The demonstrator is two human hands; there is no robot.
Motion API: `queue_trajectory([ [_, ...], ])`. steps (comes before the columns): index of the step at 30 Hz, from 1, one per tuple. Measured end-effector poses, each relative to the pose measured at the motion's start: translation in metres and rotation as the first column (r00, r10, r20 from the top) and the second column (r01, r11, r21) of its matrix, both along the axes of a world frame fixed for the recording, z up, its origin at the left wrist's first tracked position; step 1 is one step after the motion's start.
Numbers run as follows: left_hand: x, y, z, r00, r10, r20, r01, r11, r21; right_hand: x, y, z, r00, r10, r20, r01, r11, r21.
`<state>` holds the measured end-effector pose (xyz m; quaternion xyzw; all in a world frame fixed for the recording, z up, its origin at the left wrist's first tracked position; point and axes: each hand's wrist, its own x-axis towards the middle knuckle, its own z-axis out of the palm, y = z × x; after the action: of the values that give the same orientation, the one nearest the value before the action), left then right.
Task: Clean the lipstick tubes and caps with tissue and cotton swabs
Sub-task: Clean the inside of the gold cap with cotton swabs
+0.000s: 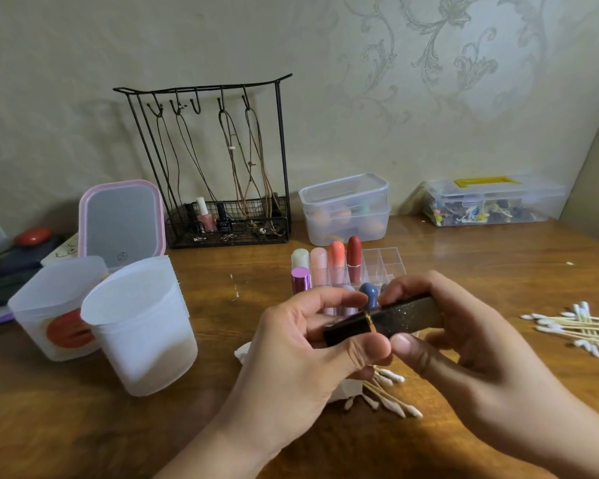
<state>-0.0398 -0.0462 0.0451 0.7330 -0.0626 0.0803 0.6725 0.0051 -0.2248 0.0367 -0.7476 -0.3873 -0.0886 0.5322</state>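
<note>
I hold a black lipstick tube (382, 321) crosswise above the wooden table (481, 257), both sets of fingers curled round it. My left hand (301, 354) grips the smooth, glossy base end, thumb underneath and forefinger over the top. My right hand (464, 340) pinches the glittery, square-sided cap end (a thin gold band shows where the two halves meet). My thumbs nearly touch beneath the tube.

Just behind the tube stands a clear acrylic organizer (377, 267) with square cells, holding rounded lipsticks: a pale one, a pink one, an orange-to-peach one and a dark red one at the back, with a metallic purple cylinder (301, 280) and a blue-grey rounded cap (369, 294) nearer me.

Below the tube, partly hidden by my left hand, lies a crumpled white tissue (343, 388) with a few wooden-stemmed cotton swabs (388, 399) scattered on and beside it. To the right of the tube, well apart, a larger loose pile of cotton swabs (574, 328) rests on the table.

To the left of the tube stand two frosted, translucent plastic cups (139, 326). Behind these is a pink-rimmed mirror (121, 223) with rounded corners. Farther behind the tube, against the wall, are a black wire rack (222, 160) hung with cords and two stacked clear lidded boxes (344, 209).
</note>
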Motion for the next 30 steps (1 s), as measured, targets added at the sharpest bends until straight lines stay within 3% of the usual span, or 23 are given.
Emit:
queue_trajectory([
  [9,-0.001,0.002,-0.001,0.999,-0.052,-0.017,0.051,0.998,-0.037,-0.004,0.007,-0.008,0.997,0.064,-0.051,-0.060,0.996,0.073],
  [11,-0.001,0.002,0.000,0.997,-0.080,0.004,0.080,0.996,-0.031,-0.002,0.011,-0.005,0.997,0.052,-0.048,-0.041,0.975,0.216],
  [13,-0.001,0.001,0.001,0.995,-0.090,0.038,0.092,0.995,-0.048,0.004,0.008,-0.002,0.982,0.075,-0.176,0.013,0.891,0.453],
  [15,0.001,0.004,0.001,0.995,-0.020,0.094,0.027,0.998,-0.065,0.012,0.000,0.001,0.973,-0.010,-0.230,0.134,0.837,0.530],
  [20,0.007,0.012,0.000,0.970,0.169,0.174,-0.139,0.975,-0.173,0.033,-0.014,-0.004,0.913,-0.354,-0.202,0.398,0.883,0.249],
  [26,0.014,0.023,-0.001,0.935,0.318,0.153,-0.262,0.916,-0.302,0.044,-0.015,-0.012,0.877,-0.464,-0.124,0.476,0.875,0.088],
  [30,0.020,0.029,-0.004,0.903,0.413,0.122,-0.355,0.875,-0.329,0.045,-0.011,-0.014,0.894,-0.445,-0.052,0.446,0.895,0.003],
])
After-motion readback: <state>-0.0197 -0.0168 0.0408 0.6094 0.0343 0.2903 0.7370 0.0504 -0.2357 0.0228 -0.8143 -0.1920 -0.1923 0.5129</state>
